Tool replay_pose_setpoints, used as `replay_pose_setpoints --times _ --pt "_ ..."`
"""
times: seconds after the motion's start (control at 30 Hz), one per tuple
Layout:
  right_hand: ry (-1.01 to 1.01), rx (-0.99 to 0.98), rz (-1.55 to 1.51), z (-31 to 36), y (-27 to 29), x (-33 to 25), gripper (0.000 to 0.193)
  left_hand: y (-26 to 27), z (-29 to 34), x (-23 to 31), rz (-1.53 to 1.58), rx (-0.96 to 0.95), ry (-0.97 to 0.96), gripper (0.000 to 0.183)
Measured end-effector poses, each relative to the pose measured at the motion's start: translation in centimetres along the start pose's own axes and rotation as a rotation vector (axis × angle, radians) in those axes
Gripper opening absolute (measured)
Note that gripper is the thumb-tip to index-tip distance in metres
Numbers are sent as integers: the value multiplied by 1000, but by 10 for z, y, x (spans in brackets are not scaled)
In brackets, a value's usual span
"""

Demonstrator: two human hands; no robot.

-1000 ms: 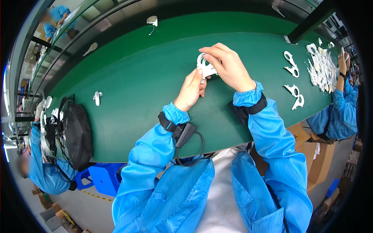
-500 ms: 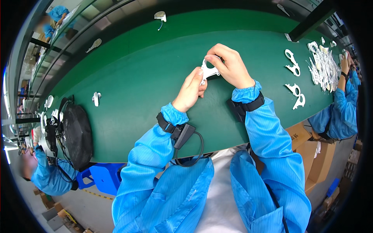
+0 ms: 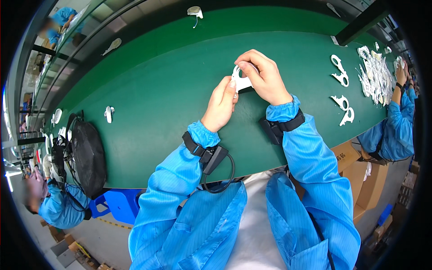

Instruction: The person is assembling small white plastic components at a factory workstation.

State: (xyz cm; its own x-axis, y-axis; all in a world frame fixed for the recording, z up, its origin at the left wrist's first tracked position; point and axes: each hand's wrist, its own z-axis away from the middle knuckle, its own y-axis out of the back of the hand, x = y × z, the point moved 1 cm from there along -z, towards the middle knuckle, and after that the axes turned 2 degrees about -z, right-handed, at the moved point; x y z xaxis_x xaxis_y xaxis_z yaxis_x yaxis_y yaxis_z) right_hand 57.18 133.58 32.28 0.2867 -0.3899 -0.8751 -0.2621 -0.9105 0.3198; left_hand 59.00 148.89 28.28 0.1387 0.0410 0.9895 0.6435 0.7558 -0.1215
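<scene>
Both my hands hold one white plastic ring-shaped part (image 3: 242, 83) above the green tabletop (image 3: 171, 108). My left hand (image 3: 220, 104) pinches its lower left end between thumb and fingers. Curled over its upper right side, my right hand (image 3: 264, 77) grips the ring and hides part of it. To the right lie similar white parts, one two-ringed piece (image 3: 339, 71) farther back and another (image 3: 343, 110) nearer. Beyond them is a pile of white plastic parts (image 3: 377, 77).
A dark post (image 3: 363, 22) rises at the back right. On the left stands a black bag (image 3: 88, 155) with cables, near a small white part (image 3: 109, 114). Blue stools (image 3: 120, 204) and an open cardboard box (image 3: 366, 189) are below the table edge. A co-worker's sleeve (image 3: 402, 121) shows at right.
My hands keep their hold on the white part; the left hand's fingers have shifted slightly along it. The view has moved a little. At far left, a co-worker's arm has moved.
</scene>
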Motion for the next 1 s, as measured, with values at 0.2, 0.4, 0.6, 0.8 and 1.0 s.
replay_pose_setpoints --times 0.2,0.4,0.6,0.8,1.0 --pt "154 -94 53 -2 12 1 14 3 0 -3 39 35 -14 35" --pt "136 -81 5 1 14 6 13 4 -1 -5 53 1 11 33" --pt "119 -140 69 -1 24 1 11 0 -1 -2 11 -19 42 37" --pt "175 -88 45 1 20 4 13 5 -5 4 122 -92 153 37" --pt "39 -178 18 -1 31 -2 17 5 -4 0 52 -90 125 38"
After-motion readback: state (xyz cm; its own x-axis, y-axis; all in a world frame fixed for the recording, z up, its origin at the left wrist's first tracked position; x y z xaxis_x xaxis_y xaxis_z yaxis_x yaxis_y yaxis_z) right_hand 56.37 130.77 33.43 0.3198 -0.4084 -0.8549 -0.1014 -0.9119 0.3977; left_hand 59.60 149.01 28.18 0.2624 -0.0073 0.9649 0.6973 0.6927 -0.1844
